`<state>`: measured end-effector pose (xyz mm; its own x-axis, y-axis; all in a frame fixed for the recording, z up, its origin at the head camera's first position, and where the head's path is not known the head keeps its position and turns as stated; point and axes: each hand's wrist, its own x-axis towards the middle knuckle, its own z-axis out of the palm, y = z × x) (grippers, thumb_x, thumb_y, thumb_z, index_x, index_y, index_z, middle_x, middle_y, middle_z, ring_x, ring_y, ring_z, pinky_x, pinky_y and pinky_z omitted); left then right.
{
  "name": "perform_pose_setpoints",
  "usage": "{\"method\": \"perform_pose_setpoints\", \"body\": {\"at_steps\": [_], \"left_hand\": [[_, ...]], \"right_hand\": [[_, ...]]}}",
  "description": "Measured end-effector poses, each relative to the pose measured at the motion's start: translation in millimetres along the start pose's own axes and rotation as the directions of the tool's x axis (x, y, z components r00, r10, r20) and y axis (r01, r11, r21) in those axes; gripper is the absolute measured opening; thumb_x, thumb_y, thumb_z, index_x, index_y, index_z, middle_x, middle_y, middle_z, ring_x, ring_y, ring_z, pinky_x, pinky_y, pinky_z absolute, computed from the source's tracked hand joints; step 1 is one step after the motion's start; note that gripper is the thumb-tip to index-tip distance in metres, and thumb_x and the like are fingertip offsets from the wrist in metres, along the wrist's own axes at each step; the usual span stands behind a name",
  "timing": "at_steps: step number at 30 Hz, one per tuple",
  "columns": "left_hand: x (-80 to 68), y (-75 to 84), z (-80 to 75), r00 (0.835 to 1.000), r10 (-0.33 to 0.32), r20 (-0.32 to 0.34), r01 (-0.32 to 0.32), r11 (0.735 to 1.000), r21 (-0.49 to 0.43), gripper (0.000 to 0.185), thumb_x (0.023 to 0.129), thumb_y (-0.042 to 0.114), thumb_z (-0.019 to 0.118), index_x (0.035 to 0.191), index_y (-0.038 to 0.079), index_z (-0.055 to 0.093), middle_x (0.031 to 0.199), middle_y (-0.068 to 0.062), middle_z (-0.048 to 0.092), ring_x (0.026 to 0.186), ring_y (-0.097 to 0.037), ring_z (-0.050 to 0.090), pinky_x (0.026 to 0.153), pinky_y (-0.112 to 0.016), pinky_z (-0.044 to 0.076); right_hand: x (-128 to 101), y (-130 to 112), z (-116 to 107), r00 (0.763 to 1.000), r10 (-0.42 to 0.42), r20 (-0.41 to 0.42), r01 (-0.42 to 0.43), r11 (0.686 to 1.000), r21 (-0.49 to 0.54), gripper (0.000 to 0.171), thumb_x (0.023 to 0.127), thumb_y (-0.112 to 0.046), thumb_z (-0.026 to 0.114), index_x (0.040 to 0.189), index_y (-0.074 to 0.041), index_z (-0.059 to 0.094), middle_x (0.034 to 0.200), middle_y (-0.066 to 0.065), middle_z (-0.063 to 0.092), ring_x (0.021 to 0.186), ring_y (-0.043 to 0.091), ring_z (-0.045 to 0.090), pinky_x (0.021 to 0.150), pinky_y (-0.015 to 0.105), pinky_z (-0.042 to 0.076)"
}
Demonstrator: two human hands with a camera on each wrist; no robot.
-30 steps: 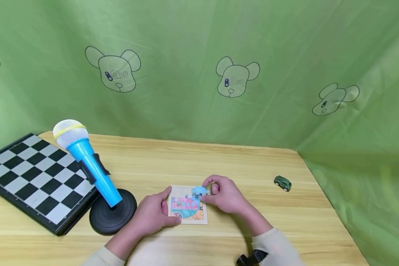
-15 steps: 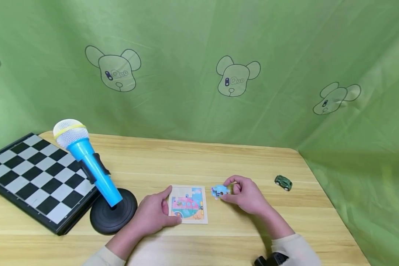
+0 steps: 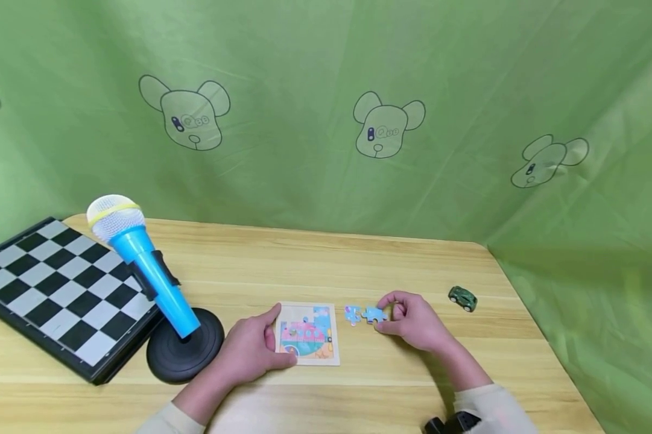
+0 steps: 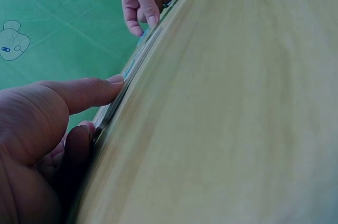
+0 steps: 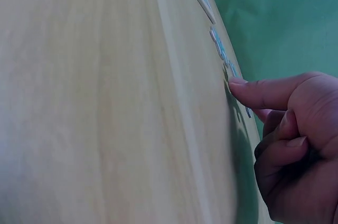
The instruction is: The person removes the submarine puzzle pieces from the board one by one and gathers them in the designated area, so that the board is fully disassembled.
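Observation:
A small picture puzzle board (image 3: 308, 334) lies flat on the wooden table (image 3: 358, 265). My left hand (image 3: 263, 342) holds its left edge, thumb at the top corner and fingers curled at the bottom corner; the left wrist view shows the thumb of this left hand (image 4: 79, 94) against the board's rim (image 4: 115, 103). To the right of the board, my right hand (image 3: 393, 316) pinches a blue puzzle piece (image 3: 374, 314) down at the table surface. A second loose piece (image 3: 352, 314) lies between it and the board. In the right wrist view my right hand (image 5: 288, 129) has its index fingertip on the table beside the pieces (image 5: 219, 47).
A toy microphone (image 3: 136, 253) leans on a black round base (image 3: 184, 352) left of my left hand. A chessboard (image 3: 54, 289) lies at the far left. A small green toy car (image 3: 462, 298) sits near the table's right edge. A green curtain hangs behind.
My right hand lifted a blue piece off the board's top right corner and carried it right, down to the table. A second piece now lies beside it. The left hand stayed put.

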<state>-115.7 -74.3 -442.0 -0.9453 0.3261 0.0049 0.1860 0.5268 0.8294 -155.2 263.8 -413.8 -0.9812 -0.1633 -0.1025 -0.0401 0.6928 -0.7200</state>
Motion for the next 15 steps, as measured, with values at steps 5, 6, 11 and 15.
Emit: {"method": "perform_pose_setpoints", "body": {"at_steps": [5,6,11,15], "left_hand": [[-0.2,0.3,-0.2,1.0,0.0,0.001,0.0,1.0,0.001,0.099,0.07,0.033,0.091,0.147,-0.007,0.043,0.064,0.007,0.052,0.053,-0.01,0.047,0.05,-0.028,0.039],[-0.2,0.3,-0.3,1.0,0.0,0.001,0.0,1.0,0.002,0.099,0.07,0.033,0.091,0.147,-0.007,0.043,0.064,0.007,0.052,0.053,-0.01,0.047,0.05,-0.028,0.039],[0.2,0.2,-0.9,1.0,0.0,-0.001,0.0,1.0,0.009,0.099,0.07,0.033,0.091,0.147,-0.007,0.043,0.063,0.008,0.052,0.053,-0.009,0.047,0.05,-0.028,0.039],[0.2,0.7,-1.1,1.0,-0.006,0.001,0.006,1.0,0.009,0.099,0.07,0.033,0.091,0.147,-0.007,0.043,0.063,0.008,0.052,0.053,-0.01,0.047,0.05,-0.028,0.039]], "right_hand": [[1.5,4.9,0.8,1.0,0.027,0.016,-0.027,0.999,0.025,0.033,0.076,-0.008,0.086,0.103,-0.005,0.068,0.063,-0.001,0.04,0.056,0.014,0.037,0.067,0.032,0.039],[1.8,5.6,0.9,0.999,0.031,0.018,-0.032,0.999,0.032,0.032,0.077,-0.008,0.086,0.103,-0.005,0.068,0.062,-0.001,0.039,0.056,0.014,0.036,0.068,0.032,0.039],[3.2,7.7,1.7,1.0,0.016,0.022,-0.018,0.997,0.073,0.034,0.077,-0.008,0.086,0.105,-0.003,0.068,0.062,-0.001,0.037,0.056,0.014,0.034,0.069,0.032,0.038],[4.1,4.5,8.3,1.0,0.001,0.005,-0.002,0.995,0.103,0.037,0.075,-0.009,0.088,0.107,-0.004,0.068,0.062,-0.002,0.035,0.056,0.013,0.032,0.065,0.029,0.036]]}}
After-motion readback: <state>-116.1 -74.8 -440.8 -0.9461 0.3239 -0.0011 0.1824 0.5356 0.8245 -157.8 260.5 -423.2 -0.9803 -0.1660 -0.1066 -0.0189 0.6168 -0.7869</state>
